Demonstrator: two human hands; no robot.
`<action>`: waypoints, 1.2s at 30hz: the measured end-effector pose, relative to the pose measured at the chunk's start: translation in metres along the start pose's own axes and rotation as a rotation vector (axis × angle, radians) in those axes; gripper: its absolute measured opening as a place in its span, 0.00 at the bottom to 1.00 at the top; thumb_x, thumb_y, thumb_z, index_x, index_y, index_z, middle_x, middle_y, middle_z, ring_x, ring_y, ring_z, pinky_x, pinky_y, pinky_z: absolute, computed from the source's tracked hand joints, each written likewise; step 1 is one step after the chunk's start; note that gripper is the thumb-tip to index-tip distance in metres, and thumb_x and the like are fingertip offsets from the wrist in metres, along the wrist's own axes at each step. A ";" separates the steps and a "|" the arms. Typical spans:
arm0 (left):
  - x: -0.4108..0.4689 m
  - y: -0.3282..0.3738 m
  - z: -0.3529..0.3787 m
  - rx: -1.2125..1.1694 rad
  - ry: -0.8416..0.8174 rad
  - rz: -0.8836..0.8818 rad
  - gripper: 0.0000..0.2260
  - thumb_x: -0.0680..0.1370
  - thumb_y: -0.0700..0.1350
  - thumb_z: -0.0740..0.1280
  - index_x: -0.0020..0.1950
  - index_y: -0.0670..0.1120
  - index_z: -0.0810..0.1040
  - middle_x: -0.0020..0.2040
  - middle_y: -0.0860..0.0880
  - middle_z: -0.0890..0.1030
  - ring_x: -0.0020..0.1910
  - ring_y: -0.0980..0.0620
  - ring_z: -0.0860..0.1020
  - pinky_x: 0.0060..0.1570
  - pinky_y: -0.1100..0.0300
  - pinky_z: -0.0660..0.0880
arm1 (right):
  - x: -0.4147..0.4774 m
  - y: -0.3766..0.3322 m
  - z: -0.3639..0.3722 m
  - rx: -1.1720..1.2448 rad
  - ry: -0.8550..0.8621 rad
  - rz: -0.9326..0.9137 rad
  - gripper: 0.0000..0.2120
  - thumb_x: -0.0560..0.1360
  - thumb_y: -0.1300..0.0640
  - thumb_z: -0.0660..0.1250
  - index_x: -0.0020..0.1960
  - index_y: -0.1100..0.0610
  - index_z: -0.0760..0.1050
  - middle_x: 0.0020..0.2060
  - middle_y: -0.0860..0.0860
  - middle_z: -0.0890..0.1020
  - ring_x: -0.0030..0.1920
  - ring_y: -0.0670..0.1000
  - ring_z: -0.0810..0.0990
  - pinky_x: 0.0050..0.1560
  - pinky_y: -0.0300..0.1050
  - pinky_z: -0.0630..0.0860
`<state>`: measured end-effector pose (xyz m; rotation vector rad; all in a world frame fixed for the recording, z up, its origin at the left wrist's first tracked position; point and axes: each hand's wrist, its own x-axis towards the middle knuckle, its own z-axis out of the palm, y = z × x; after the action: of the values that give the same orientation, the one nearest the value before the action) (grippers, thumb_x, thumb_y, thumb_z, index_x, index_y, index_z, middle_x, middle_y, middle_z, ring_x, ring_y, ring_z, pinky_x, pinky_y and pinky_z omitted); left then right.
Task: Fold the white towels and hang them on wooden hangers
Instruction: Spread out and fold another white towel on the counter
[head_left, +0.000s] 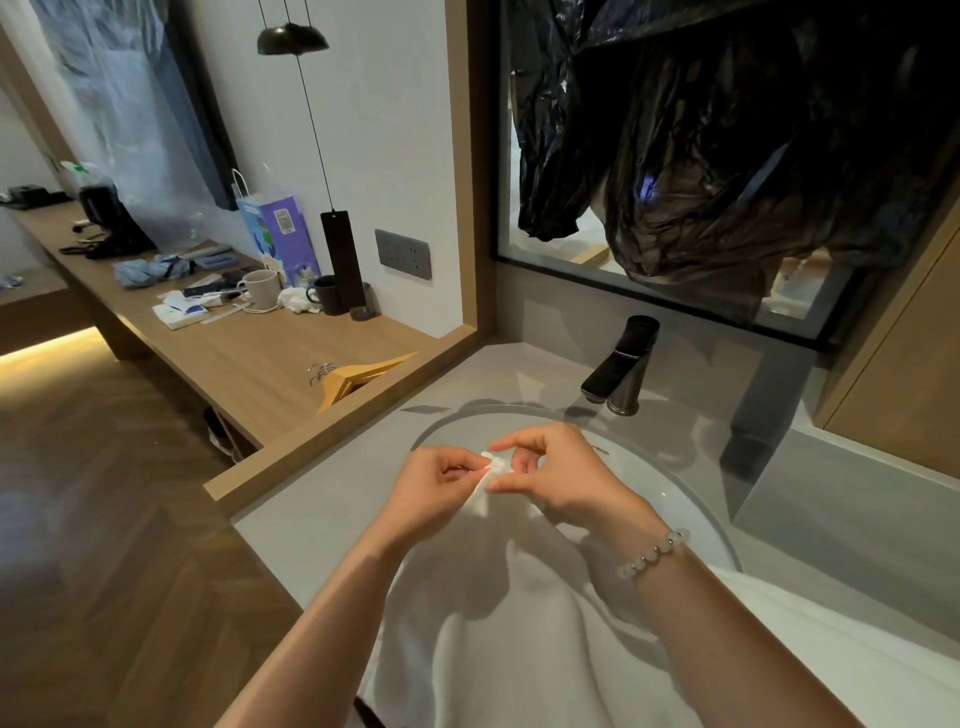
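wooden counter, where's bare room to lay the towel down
Bare wood lies on the wooden counter between the wooden hangers and the papers. The grey ledge left of the basin is free too. Around the mugs it is crowded.

Left hand (440, 488), right hand (567, 479) (both pinching)

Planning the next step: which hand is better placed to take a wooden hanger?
Left, probably. The wooden hangers lie on the desk at the left, nearer the left hand; the right hand can hold the white towel.
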<state>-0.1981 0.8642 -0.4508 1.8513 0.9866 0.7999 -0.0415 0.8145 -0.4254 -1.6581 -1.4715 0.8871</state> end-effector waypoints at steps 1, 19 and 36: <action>0.000 -0.001 0.001 -0.013 0.020 -0.003 0.05 0.74 0.39 0.70 0.46 0.39 0.84 0.31 0.58 0.81 0.29 0.65 0.76 0.32 0.73 0.69 | 0.000 0.001 0.000 -0.003 -0.004 0.000 0.15 0.66 0.57 0.78 0.52 0.52 0.82 0.33 0.47 0.78 0.28 0.39 0.74 0.30 0.30 0.71; -0.005 -0.009 0.007 -0.006 0.029 -0.095 0.06 0.76 0.36 0.67 0.47 0.42 0.84 0.29 0.59 0.78 0.28 0.67 0.74 0.33 0.74 0.67 | 0.009 0.017 0.005 -0.095 0.067 -0.038 0.13 0.67 0.62 0.76 0.51 0.53 0.83 0.36 0.46 0.81 0.35 0.43 0.75 0.37 0.26 0.71; -0.011 0.005 0.000 0.057 -0.053 -0.038 0.07 0.79 0.40 0.62 0.53 0.50 0.67 0.33 0.54 0.78 0.27 0.63 0.72 0.29 0.71 0.67 | 0.016 0.002 0.000 -0.163 -0.128 -0.057 0.15 0.68 0.62 0.75 0.51 0.49 0.78 0.39 0.49 0.82 0.34 0.40 0.77 0.35 0.30 0.73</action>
<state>-0.2014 0.8528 -0.4475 1.8872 1.0180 0.7032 -0.0392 0.8307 -0.4272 -1.6930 -1.7094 0.8747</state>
